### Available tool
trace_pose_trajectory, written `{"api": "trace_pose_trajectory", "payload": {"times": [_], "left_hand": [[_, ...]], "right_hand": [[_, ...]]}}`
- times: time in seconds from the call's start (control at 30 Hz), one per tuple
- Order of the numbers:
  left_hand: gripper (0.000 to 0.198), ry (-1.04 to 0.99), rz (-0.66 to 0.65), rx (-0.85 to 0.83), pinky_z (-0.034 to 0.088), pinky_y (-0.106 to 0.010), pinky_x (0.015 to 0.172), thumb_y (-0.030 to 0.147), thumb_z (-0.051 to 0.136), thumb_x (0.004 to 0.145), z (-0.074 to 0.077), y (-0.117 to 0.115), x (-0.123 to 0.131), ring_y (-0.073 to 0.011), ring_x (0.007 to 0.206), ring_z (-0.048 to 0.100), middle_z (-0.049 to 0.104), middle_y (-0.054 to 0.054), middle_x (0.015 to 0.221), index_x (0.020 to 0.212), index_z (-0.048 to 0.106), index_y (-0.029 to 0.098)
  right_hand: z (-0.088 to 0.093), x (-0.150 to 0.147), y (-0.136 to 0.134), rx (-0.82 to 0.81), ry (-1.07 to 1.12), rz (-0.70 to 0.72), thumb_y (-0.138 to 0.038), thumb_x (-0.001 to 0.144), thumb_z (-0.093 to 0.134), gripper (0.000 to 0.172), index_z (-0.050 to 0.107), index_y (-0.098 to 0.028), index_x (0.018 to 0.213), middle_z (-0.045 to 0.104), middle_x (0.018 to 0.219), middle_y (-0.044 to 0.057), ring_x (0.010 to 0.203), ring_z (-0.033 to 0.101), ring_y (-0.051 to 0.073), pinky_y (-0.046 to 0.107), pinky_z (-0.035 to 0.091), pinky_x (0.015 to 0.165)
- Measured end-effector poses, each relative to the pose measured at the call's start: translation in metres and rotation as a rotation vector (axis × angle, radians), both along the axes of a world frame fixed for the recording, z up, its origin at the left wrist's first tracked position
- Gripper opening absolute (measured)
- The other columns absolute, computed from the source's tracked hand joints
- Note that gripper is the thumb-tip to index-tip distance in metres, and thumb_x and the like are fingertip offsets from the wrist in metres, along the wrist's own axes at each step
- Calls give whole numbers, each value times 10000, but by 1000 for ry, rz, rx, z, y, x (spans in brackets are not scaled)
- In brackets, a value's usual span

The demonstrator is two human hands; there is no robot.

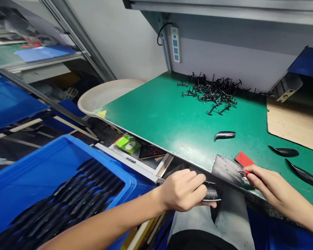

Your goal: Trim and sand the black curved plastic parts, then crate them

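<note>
My left hand (185, 190) is closed around a dark, curved plastic part (211, 192), held just off the table's front edge. Over the edge, my right hand (266, 182) pinches a small tool (245, 173) with a red handle and a pointed metal tip. The tip is above a grey, scuffed plate (227, 169), beside a flat red block (244, 159). Three black ribbed, leaf-shaped pieces lie on the green table (151, 111): one behind the plate (225, 135), another farther right (284, 151), and one near the right edge (305, 174).
Many small black T-shaped parts (214, 91) are heaped at the back. A blue bin (67, 149) at lower left holds rows of black pieces (75, 198). An open drawer (135, 158) juts out under the table. Cardboard (292, 121) lies at right; a power strip (175, 45) hangs behind.
</note>
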State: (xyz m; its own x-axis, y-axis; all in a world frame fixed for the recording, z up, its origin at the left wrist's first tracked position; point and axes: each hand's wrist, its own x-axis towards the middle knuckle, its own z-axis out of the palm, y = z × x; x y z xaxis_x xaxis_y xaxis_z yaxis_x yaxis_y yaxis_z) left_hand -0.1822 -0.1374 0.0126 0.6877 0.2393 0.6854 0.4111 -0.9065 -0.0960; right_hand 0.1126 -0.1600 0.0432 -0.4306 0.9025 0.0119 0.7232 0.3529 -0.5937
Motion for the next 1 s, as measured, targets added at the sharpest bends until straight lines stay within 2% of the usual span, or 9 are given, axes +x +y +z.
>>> {"api": "trace_pose_trajectory", "payload": {"times": [0.1,0.23,0.33,0.43,0.63,0.7,0.87,0.93,1.0], "left_hand": [[443,-13,-19,29,254,-297,483,427,645,913,8,-1,-2,-119,524,392,562,-29,647,585,479,180],[300,-30,-55,27,243,-313,480,223,598,872,9,-4,-3,-132,521,397,598,-51,691,599,480,187],[236,-29,-82,35,229,-324,472,120,497,827,8,-7,-3,-142,511,378,614,-70,716,602,483,191],[229,-4,-91,62,241,-315,461,134,505,821,11,-8,-3,-139,511,377,620,-66,718,601,490,194],[207,77,-105,88,279,-309,465,177,571,818,23,-12,0,-133,528,420,653,-57,739,614,533,190],[202,91,-116,103,281,-307,468,175,567,825,24,-13,1,-132,528,423,658,-55,745,624,545,189],[211,98,-115,121,275,-313,485,156,543,861,25,-15,3,-129,528,434,674,-44,774,652,555,186],[197,117,-131,141,332,-305,536,162,547,892,23,-5,2,-133,578,499,702,-36,827,701,589,185],[150,166,-151,148,421,-301,700,160,557,922,18,17,-3,-145,767,618,740,-22,973,804,642,196]], "right_hand": [[9,-24,-17,202,-75,96,-441,1101,264,400,534,-214,913,616,726,-7,576,574,138,255,396,546],[8,-58,-30,438,-251,159,-696,1027,175,630,490,-213,773,539,580,-13,434,519,156,308,265,435],[3,-67,-30,496,-340,145,-710,1011,98,710,514,-204,737,527,541,-6,411,542,166,314,215,432],[2,-66,-29,491,-397,145,-743,985,92,752,527,-199,702,530,510,3,386,546,165,309,165,434],[3,-59,-32,326,-466,211,-827,921,210,777,525,-200,587,520,415,21,311,504,162,325,46,429],[5,-56,-32,219,-471,231,-843,905,239,778,516,-199,567,506,406,21,308,477,149,318,41,416],[17,-30,-25,-188,-376,197,-927,796,398,750,446,-206,594,443,460,-18,411,408,126,278,131,424],[17,-15,-20,-269,-297,127,-890,842,415,716,432,-208,622,452,520,-21,481,411,132,269,193,458],[13,0,-13,-316,-210,26,-810,922,389,658,423,-208,658,467,588,-21,540,417,137,264,245,504]]}}
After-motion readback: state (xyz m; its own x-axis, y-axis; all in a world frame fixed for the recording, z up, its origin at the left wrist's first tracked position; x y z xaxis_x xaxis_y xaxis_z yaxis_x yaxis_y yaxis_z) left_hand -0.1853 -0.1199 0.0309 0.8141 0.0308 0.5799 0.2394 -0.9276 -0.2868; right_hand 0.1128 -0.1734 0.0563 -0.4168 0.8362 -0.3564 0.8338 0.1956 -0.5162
